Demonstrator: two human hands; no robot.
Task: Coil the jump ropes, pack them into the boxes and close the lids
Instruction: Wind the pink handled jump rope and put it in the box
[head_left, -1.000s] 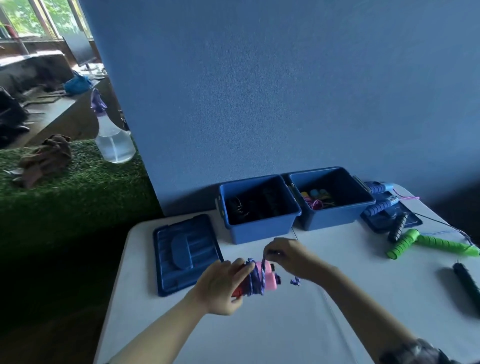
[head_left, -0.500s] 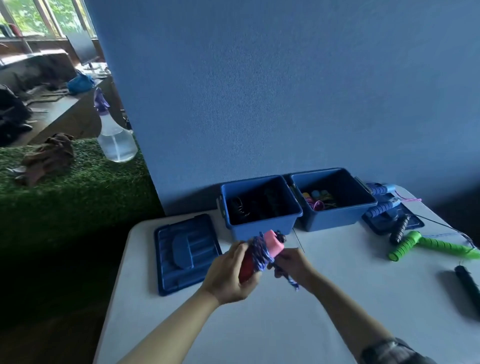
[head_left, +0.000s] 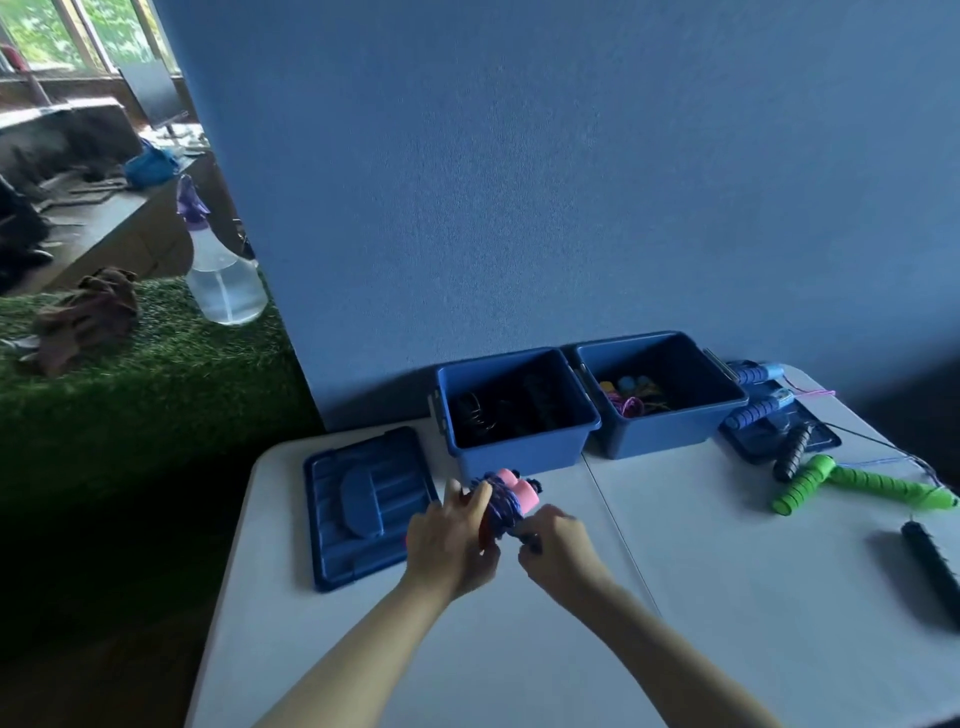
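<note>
My left hand (head_left: 451, 540) grips a jump rope with pink handles (head_left: 511, 493), its purple cord wound round them. My right hand (head_left: 556, 545) pinches the cord at the bundle's lower right. Both hands hover over the white table (head_left: 727, 597) just in front of the left blue box (head_left: 519, 452), which holds a dark coiled rope. The right blue box (head_left: 665, 436) holds colourful ropes. One blue lid (head_left: 363, 504) lies flat to the left of my hands. A second lid (head_left: 810, 441) lies right of the boxes under rope handles.
A green-handled rope (head_left: 857, 483), a black handle (head_left: 792, 452), blue handles (head_left: 758, 410) and another black handle (head_left: 935, 571) lie on the table's right side. A blue wall stands behind the boxes. A spray bottle (head_left: 218, 270) sits on artificial grass at the left.
Both hands have drawn closer together around the bundle, which now points its pink ends up toward the left box. The right hand moved from above the bundle to below it with the cord.
</note>
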